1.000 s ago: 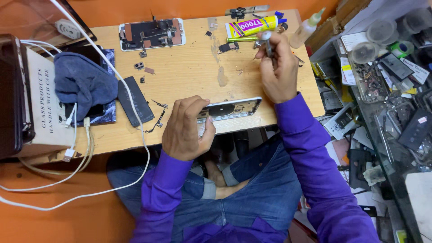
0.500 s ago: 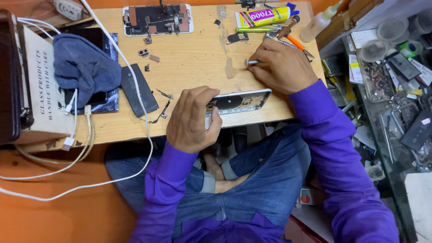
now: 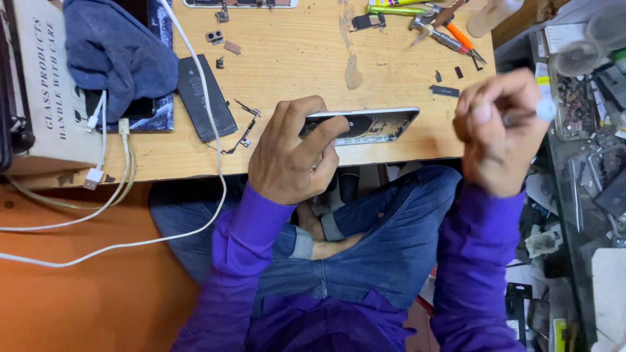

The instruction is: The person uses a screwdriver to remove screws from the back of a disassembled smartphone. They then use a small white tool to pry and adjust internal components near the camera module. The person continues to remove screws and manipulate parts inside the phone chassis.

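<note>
Pinning opened phone frame [image 3: 372, 125] against near edge of wooden table [image 3: 293, 58] with left hand [image 3: 293, 153], fingers curled over its left end. Pinching small round-tipped tool [image 3: 531, 114], blurred, in right hand [image 3: 499, 130], raised off table's right edge. Lying nearby: black battery [image 3: 207, 98], blue cloth [image 3: 117, 49], screwdrivers [image 3: 450, 36].

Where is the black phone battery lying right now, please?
In the head view, the battery lies on the wooden table, left of the left hand, beside the blue cloth.
</note>
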